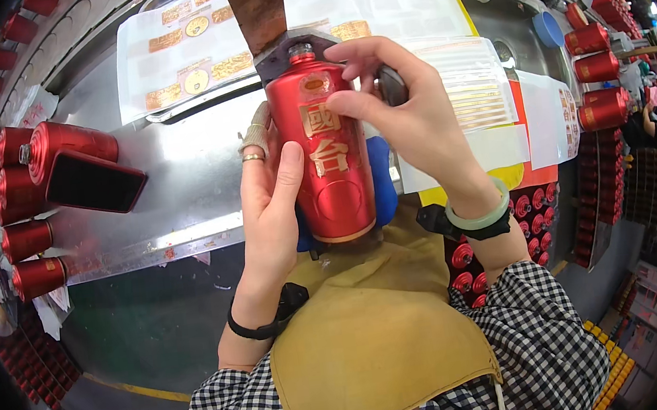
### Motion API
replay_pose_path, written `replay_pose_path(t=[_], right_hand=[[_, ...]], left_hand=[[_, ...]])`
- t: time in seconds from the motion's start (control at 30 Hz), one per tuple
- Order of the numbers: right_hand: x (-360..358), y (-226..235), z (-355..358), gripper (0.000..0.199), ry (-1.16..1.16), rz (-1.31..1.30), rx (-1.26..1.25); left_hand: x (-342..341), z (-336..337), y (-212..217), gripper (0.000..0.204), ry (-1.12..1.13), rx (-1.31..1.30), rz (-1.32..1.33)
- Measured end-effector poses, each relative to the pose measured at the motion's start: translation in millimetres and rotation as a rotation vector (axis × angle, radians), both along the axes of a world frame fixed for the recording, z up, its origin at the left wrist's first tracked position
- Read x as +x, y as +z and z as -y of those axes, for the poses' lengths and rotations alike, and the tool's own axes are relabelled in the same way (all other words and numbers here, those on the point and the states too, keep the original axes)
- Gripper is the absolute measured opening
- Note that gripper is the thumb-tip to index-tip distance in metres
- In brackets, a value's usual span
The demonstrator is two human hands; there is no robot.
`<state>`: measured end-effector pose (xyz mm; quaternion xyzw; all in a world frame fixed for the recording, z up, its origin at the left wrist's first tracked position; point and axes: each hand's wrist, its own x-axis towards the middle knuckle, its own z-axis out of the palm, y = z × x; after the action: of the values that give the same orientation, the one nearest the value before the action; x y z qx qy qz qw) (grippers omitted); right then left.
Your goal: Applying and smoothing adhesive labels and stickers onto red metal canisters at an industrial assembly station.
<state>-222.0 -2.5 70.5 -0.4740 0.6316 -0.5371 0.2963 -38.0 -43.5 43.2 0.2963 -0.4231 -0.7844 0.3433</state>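
Head view: left grip (268, 199) holds red bottle (358, 182), gold characters (330, 157) on its front, lower circle (340, 202) perhaps unfinished; right grip (417, 108) unclear.

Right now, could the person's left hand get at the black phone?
Probably yes, once it lets go: the left hand is on the red bottle, but nothing seems to block the way across the metal bench to the phone at its left.
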Motion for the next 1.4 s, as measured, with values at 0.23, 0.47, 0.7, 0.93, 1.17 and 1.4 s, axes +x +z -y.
replay_pose_path(t=[0.23, 0.47, 0.7, 0.93, 1.17, 1.4], right_hand=[[5, -16, -22, 0.057, 0.011, 0.329, 0.114], [17, -26, -34, 0.079, 0.007, 0.457, 0.137], [20, -26, -35, 0.086, 0.002, 0.384, 0.174], [20, -25, -34, 0.089, 0.002, 0.423, 0.175], [22, -25, -36, 0.097, 0.015, 0.362, 0.184], [23, -26, -37, 0.097, 0.016, 0.379, 0.18]], left_hand=[[1, 1, 0, 0.062, -0.024, -0.036, -0.004], [3, 1, 1, 0.072, -0.027, -0.03, 0.056], [2, 1, 0, 0.074, -0.023, -0.036, 0.052], [3, 5, -1, 0.071, 0.031, 0.165, -0.035], [4, 2, -2, 0.072, -0.043, -0.049, 0.054], [4, 1, -1, 0.073, -0.03, -0.06, 0.065]])
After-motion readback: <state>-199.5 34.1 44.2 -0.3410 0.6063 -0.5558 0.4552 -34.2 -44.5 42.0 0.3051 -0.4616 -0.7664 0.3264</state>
